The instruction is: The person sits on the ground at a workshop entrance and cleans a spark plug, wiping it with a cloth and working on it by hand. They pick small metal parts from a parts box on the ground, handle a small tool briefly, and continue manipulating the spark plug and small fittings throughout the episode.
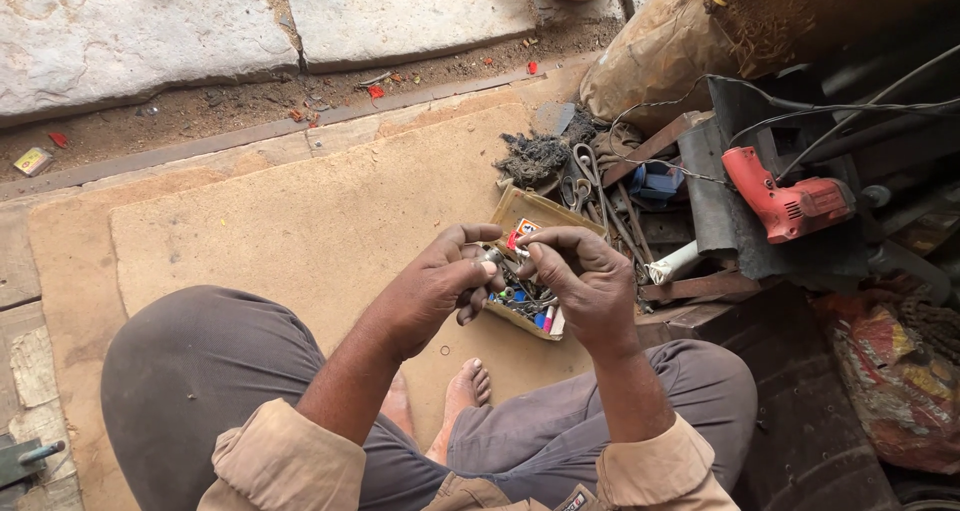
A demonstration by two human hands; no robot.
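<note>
Hands, left (437,283) and right (582,279), pinch a small shiny metal piece (493,257) above a cardboard box (528,213).

Soft even daylight, sharp, slight edge distortion.

The person is sitting cross-legged on a board (300,221), with a bare foot (462,391) resting on it between the knees. Both hands are meeting above a small open box (530,216) lying near the board's right edge; the left hand (435,281) is pinching a small metal part (492,257), and the right hand (585,276) is touching it. A small ring (445,350) is lying on the board below the left hand. Scissors (578,181) are lying just behind the box. A power drill (785,201) is sitting well to the right, off the board. Stone slabs (150,31) are lying beyond the far edge.
</note>
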